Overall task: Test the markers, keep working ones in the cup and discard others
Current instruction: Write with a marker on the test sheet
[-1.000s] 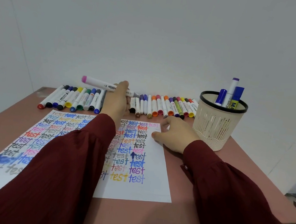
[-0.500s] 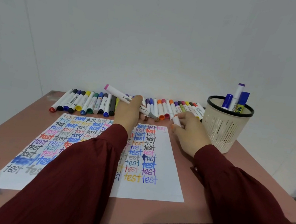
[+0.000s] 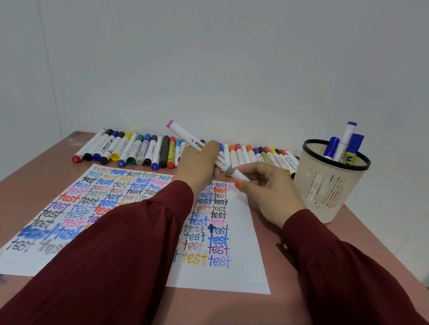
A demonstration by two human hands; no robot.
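**Over the paper (image 3: 244, 250), one marker (image 3: 184, 134) in two hands**

The left hand (image 3: 199, 165) grips the tilted white marker mid-barrel; the right hand (image 3: 267, 189) pinches its near end. The cup (image 3: 327, 184) stands to the right on the surface (image 3: 213, 312).

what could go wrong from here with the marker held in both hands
1. The right hand pinches the white cap at the near end of the pink-ended marker, which the left hand grips. If the cap slips, the tip may smear the test sheet below.
2. The left hand is close over the row of markers. A bump could roll them out of order.
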